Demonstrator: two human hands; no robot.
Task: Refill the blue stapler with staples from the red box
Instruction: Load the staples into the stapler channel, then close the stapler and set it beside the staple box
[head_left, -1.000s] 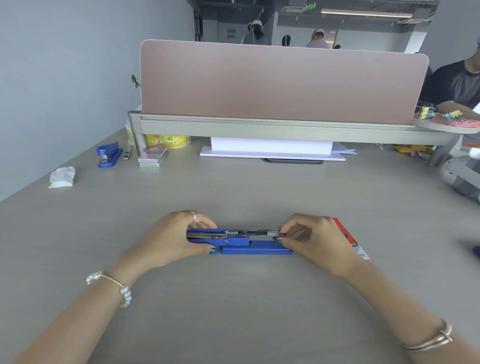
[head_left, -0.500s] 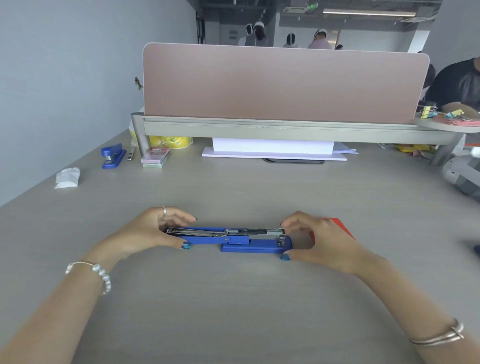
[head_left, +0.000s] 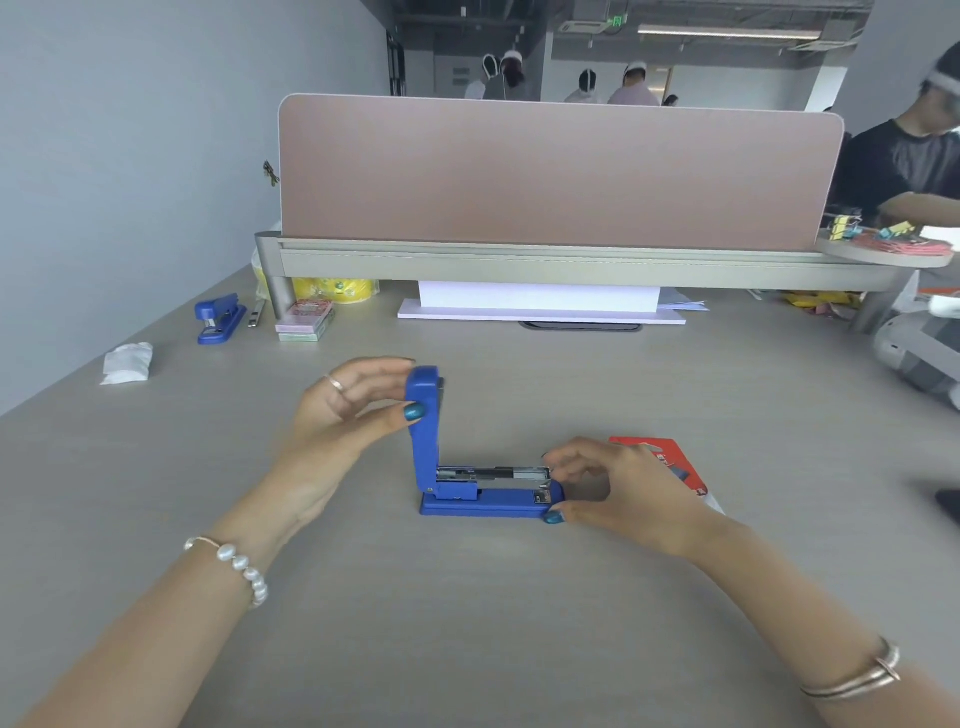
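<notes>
The blue stapler (head_left: 488, 503) sits on the grey desk in front of me. Its top arm (head_left: 423, 426) stands nearly upright at the left end, and the metal staple channel (head_left: 493, 475) lies exposed along the base. My left hand (head_left: 353, 410) pinches the raised arm near its tip with thumb and fingers. My right hand (head_left: 618, 493) holds the stapler's right end, thumb at the base corner and fingers by the channel's front. The red box (head_left: 670, 462) lies flat on the desk behind my right hand, partly hidden by it.
A second blue stapler (head_left: 219, 318), a stack of small boxes (head_left: 305, 322) and a crumpled white tissue (head_left: 127, 362) lie at the far left. A pink divider (head_left: 556, 171) and white paper stack (head_left: 540, 301) close the back. A person works at the far right.
The stapler's top arm, lying flat out to the left before, has been swung up to nearly vertical by my left hand. My right hand stays at the stapler's right end.
</notes>
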